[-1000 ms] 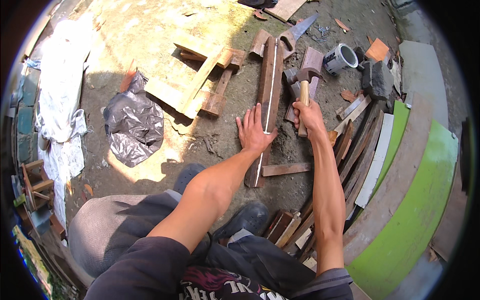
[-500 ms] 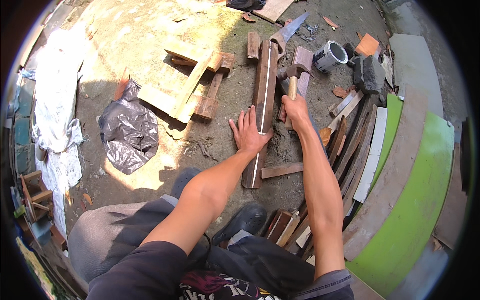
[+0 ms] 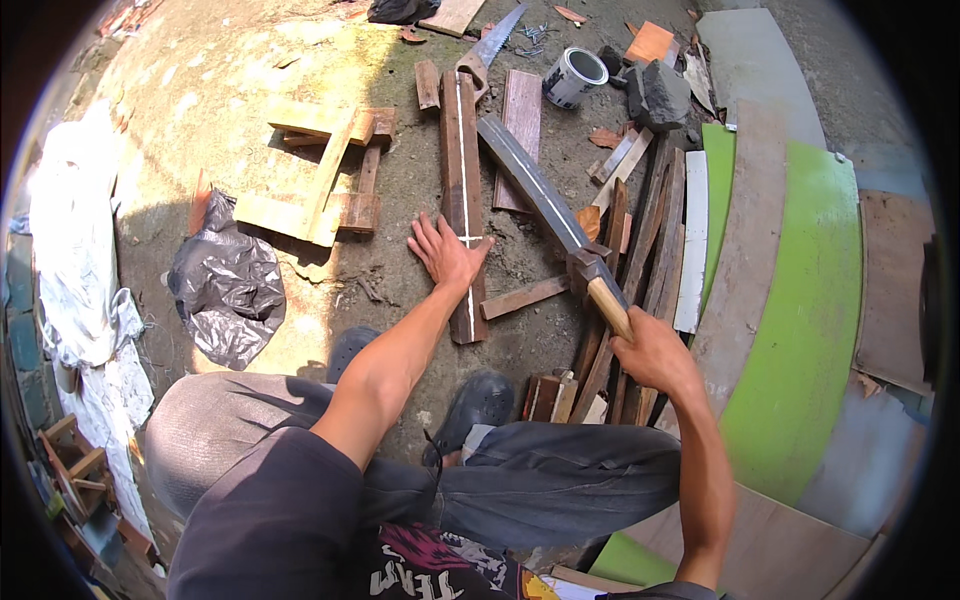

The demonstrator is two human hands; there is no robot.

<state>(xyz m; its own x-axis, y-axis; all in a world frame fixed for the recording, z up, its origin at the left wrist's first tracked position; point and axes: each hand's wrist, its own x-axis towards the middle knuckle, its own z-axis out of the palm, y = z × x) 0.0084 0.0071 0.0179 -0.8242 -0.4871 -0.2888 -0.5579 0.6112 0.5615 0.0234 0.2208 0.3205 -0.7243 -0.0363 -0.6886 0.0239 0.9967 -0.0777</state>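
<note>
Pinning plank [image 3: 463, 190] (left hand [image 3: 443, 252]); hammer [image 3: 590, 282] right.

The left hand [image 3: 445, 252] presses flat on a long dark plank [image 3: 463, 190] lying on the ground. The right hand [image 3: 655, 355] grips a hammer's wooden handle [image 3: 609, 306], raised beside stacked wood strips [image 3: 640, 240].

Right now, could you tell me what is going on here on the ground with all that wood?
A person crouches over scrap timber on the dirt. The left hand presses flat on a long dark plank marked with a pale line along its length. The right hand grips the wooden handle of a hammer, raised at the plank's right side. A handsaw and a white tin lie beyond; a black plastic bag sits to the left.
</note>
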